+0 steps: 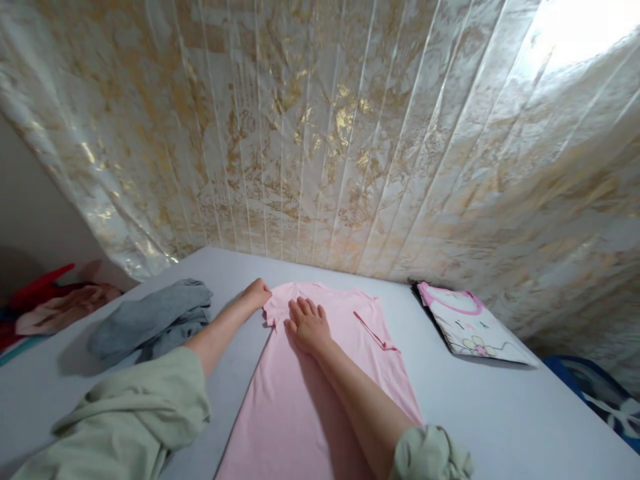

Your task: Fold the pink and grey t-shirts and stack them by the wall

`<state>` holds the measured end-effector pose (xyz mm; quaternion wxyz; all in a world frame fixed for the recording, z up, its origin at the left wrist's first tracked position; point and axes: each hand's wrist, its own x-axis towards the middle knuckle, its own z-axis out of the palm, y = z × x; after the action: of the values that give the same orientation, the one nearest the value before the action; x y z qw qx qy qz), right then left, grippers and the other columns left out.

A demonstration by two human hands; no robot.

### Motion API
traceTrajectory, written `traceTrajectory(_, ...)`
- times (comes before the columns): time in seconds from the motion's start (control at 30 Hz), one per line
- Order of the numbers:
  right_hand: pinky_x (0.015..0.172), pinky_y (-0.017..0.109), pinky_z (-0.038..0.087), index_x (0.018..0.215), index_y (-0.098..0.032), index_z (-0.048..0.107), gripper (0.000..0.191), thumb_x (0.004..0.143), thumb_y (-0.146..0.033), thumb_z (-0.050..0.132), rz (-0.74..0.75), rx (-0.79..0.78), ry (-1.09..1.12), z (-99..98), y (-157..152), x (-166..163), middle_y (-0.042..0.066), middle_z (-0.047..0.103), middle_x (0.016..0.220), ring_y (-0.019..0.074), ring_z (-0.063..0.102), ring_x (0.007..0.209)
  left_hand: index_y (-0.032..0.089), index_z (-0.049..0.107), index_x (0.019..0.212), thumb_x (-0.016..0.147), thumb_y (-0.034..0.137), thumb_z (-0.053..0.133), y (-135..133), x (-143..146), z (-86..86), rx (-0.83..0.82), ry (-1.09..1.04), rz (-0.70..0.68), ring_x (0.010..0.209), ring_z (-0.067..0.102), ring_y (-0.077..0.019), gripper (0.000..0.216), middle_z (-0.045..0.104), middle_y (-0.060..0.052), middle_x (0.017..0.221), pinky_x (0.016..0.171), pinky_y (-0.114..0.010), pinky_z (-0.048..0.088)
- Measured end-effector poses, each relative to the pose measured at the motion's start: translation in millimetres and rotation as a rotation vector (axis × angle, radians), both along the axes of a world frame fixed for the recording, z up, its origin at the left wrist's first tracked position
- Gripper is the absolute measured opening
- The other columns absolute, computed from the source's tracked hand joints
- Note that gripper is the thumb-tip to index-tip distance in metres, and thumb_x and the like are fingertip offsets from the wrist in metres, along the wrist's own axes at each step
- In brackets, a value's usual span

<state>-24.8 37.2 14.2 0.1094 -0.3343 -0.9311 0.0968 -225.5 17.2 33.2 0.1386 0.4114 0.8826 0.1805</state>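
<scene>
A pink short-sleeved shirt lies spread on a white table, its neckline towards the far edge and its lower end running out of view at the bottom. My left hand is closed on the edge of its left sleeve. Flat on the upper left chest of the shirt rests my right hand, fingers stretched out. On the right side, the sleeve is folded inward over the body, with a thin red line along its edge.
Folded shirts, a white one with pink collar on top, lie at the right. A crumpled grey garment sits left on the table. Red and pink clothes are beyond the left edge; a blue-edged item is at far right.
</scene>
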Motion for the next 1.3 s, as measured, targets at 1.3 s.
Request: traceTrajectory(1.3, 0.090, 0.031, 0.041, 0.134, -0.024, 0.054, 0.043, 0.093, -0.024, 0.041, -0.306, -0.142, 0.424, -2.2, 25, 14, 0.006, 0.067, 0.109, 0.0206, 0.060, 0.102, 0.019, 0.063, 0.095, 0.072, 0.023, 0.064, -40, 73, -2.4, 0.291, -0.011, -0.402, 0.103, 0.058, -0.0234, 0.024, 0.063, -0.007, 0.104, 0.095, -0.034, 0.044)
